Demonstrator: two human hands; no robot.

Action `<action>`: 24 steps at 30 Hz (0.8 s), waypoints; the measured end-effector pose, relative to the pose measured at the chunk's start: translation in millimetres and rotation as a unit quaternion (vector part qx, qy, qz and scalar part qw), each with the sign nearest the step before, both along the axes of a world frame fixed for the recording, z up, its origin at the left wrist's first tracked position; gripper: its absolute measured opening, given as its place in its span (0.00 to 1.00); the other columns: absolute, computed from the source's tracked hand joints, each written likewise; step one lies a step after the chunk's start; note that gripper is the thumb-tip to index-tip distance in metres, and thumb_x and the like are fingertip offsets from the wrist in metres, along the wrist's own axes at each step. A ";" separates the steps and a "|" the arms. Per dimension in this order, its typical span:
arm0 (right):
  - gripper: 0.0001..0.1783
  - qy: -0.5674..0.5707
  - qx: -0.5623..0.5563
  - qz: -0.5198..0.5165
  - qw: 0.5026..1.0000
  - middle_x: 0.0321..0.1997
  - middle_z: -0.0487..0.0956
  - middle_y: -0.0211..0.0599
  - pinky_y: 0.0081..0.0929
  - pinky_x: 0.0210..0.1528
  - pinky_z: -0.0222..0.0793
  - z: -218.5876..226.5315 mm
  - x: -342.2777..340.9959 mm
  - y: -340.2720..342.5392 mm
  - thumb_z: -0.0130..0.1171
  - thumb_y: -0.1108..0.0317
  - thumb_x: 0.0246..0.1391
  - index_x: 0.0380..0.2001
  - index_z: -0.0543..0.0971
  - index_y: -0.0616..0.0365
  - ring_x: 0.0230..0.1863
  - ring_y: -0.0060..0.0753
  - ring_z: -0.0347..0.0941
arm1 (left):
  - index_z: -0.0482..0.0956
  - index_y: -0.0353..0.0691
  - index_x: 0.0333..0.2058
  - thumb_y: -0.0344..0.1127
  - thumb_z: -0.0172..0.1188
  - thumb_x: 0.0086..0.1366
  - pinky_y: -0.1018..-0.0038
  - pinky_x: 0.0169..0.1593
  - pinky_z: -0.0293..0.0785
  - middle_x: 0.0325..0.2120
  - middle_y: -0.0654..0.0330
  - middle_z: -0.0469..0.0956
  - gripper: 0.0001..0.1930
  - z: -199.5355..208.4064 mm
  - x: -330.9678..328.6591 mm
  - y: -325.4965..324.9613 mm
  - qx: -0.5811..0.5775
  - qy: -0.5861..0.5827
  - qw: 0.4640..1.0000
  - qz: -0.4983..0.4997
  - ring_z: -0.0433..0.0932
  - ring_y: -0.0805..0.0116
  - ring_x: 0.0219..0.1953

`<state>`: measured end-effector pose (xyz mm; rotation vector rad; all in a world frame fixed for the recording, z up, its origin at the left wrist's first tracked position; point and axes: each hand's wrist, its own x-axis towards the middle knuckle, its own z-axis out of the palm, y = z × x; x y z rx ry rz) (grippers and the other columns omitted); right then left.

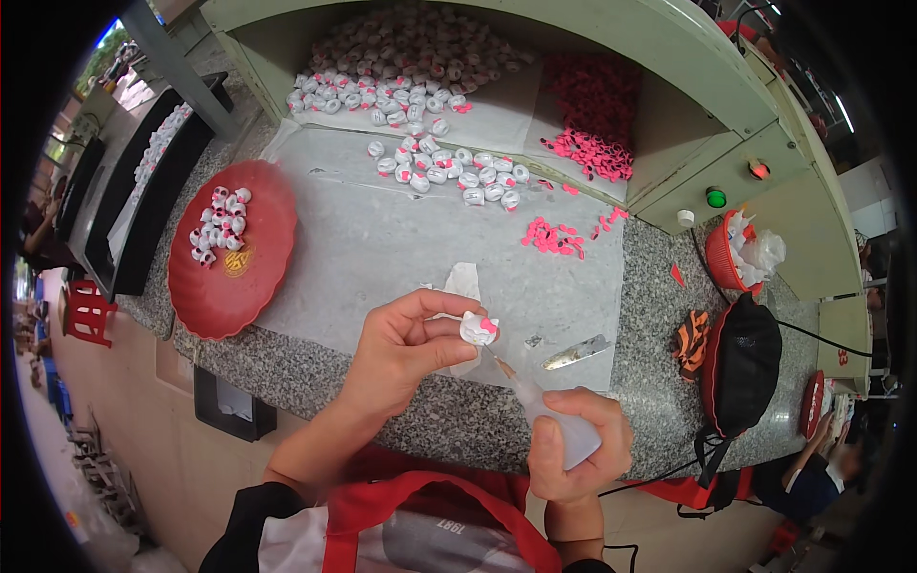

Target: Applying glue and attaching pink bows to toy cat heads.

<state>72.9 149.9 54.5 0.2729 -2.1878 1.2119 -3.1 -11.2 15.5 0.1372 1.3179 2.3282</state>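
Observation:
My left hand pinches a small white cat-head piece with a pink bow on it, between thumb and fingers. In my right hand is a translucent squeeze bottle, its thin needle tip pointing up and left at the piece's lower edge. Whether the tip touches is too small to tell. Under my hands lies a pale paper sheet holding loose white head pieces and small pink pieces. A flat metal blade rests right of the held piece.
A red scalloped dish at left carries several white-and-pink pieces. Behind, a pale green cabinet shelters heaps of white and pink parts. At right stand a red basket with plastic bags and a black bag. Black trays line the far left.

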 end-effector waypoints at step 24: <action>0.11 -0.295 0.212 -0.161 0.918 0.28 0.76 0.44 0.33 0.34 0.67 -84.2 -96.4 38.1 0.60 0.65 0.37 0.28 0.79 0.56 0.30 0.44 0.73 | 0.69 0.30 0.39 0.15 0.54 0.49 0.77 0.43 0.71 0.34 0.54 0.75 0.16 -14.6 -6.2 -13.5 -0.047 0.011 0.998 0.046 0.75 0.69 0.38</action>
